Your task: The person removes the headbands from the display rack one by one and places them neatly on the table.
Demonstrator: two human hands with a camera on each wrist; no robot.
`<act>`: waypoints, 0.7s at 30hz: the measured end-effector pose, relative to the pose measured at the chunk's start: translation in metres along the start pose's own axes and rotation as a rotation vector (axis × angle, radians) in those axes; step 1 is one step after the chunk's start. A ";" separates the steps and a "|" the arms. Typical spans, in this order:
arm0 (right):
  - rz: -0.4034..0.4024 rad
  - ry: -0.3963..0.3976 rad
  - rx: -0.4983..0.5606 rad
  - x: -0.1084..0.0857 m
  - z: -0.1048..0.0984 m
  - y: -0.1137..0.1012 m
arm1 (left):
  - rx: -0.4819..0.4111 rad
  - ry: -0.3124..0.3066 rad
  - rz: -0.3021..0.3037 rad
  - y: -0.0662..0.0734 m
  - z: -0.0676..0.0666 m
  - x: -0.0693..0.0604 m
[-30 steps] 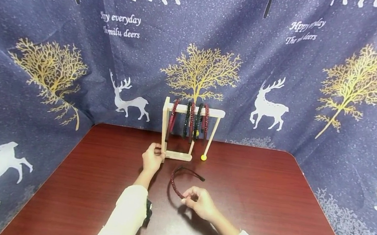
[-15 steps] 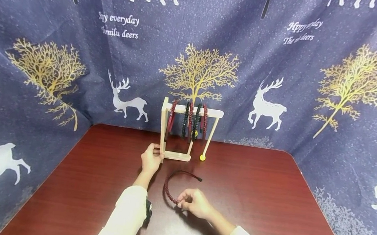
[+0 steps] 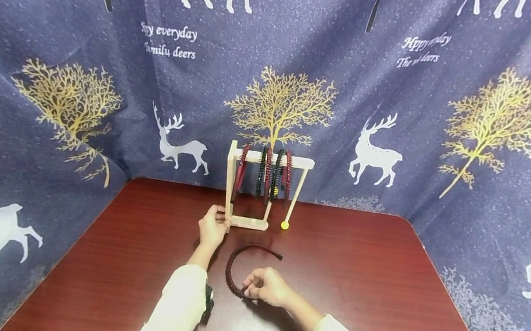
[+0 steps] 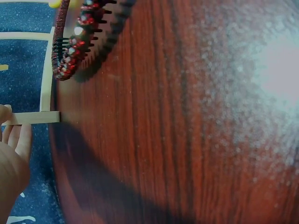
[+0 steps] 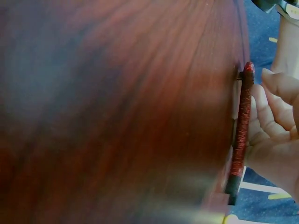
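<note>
In the head view my left hand (image 3: 213, 229) grips the lower left end of a pale wooden stand (image 3: 249, 222). Thumb and fingers lie on either side of its bar (image 4: 35, 117) in the left wrist view. Several dark red and black headbands (image 3: 268, 171) hang over the stand's top rail. In front of it, my right hand (image 3: 267, 286) pinches one end of a dark red headband (image 3: 229, 268) low over the table. Red beads and comb teeth show on this headband (image 4: 70, 56) in the left wrist view. My right hand (image 5: 275, 116) is beside the band in the right wrist view.
The dark red wooden table (image 3: 356, 274) spreads out on both sides of the stand. Behind it hangs a blue cloth (image 3: 338, 48) printed with deer and trees. A yellow ball (image 3: 285, 225) tips the stand's right rod.
My right hand has moved left and toward me with the headband, whose curve has turned and now opens more to the right. My left hand has stayed on the stand.
</note>
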State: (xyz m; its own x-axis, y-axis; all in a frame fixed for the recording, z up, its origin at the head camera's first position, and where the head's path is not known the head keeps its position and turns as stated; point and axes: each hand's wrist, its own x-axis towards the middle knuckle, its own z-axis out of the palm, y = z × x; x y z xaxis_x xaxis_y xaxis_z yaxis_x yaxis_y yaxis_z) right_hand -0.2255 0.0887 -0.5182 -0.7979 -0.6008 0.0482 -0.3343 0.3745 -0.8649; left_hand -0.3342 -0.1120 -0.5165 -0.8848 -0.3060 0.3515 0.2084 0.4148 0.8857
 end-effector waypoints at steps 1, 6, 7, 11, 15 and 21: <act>0.002 0.000 -0.004 0.000 0.000 0.001 | 0.000 0.000 0.002 0.000 0.000 0.000; 0.003 0.006 0.026 -0.001 0.000 0.003 | -0.001 0.004 0.008 0.000 0.000 0.000; -0.002 0.011 0.027 -0.002 0.000 0.002 | 0.001 0.006 0.008 0.001 0.000 0.000; -0.017 0.056 0.019 -0.006 -0.005 -0.008 | -0.005 0.016 0.011 0.004 0.001 0.000; -0.024 0.104 0.051 -0.013 -0.016 -0.030 | 0.022 0.048 0.020 0.006 0.002 0.000; -0.004 0.154 0.160 -0.023 -0.035 -0.047 | 0.066 0.076 0.013 0.008 0.004 -0.002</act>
State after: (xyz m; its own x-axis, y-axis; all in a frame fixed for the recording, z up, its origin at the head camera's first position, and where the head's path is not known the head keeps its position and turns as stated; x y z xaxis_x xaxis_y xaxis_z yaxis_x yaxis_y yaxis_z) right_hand -0.2090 0.1094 -0.4613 -0.8681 -0.4823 0.1170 -0.2637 0.2485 -0.9321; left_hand -0.3328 -0.1042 -0.5110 -0.8476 -0.3632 0.3869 0.1894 0.4741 0.8599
